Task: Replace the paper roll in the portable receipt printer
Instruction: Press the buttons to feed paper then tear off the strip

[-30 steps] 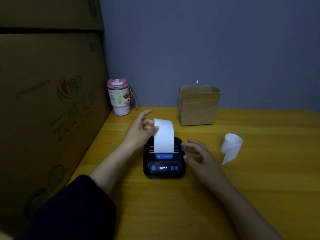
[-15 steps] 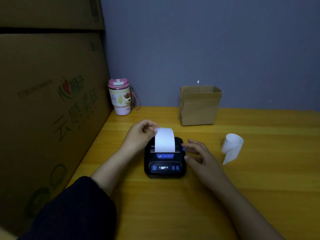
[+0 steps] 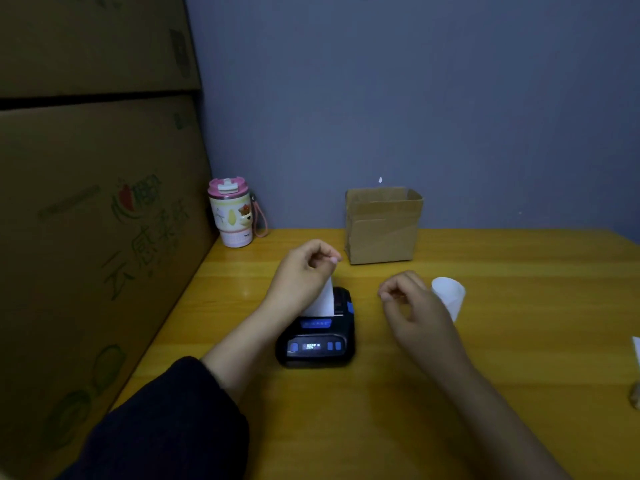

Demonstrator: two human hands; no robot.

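Note:
The black portable receipt printer (image 3: pixel 315 341) sits on the yellow wooden table (image 3: pixel 398 410), display lit and facing me. A white paper strip (image 3: pixel 323 299) rises from its slot. My left hand (image 3: pixel 299 271) hovers over the back of the printer with fingers curled, thumb and forefinger pinched at the strip's top, hiding its upper part. My right hand (image 3: pixel 412 306) hangs to the right of the printer, fingers loosely curled around nothing. A loose curl of white paper (image 3: pixel 450 296) stands on the table just behind that hand.
A small open cardboard box (image 3: pixel 382 225) stands against the blue wall behind the printer. A pink-lidded tumbler (image 3: pixel 230 216) is in the back left corner. Large cartons (image 3: pixel 104 237) wall off the left side. A white scrap (image 3: pixel 636 348) lies at the right edge.
My right hand has left the printer's side and moved right, fingers curling in. My left hand shifted over the printer, and the paper strip now shows shorter beneath it.

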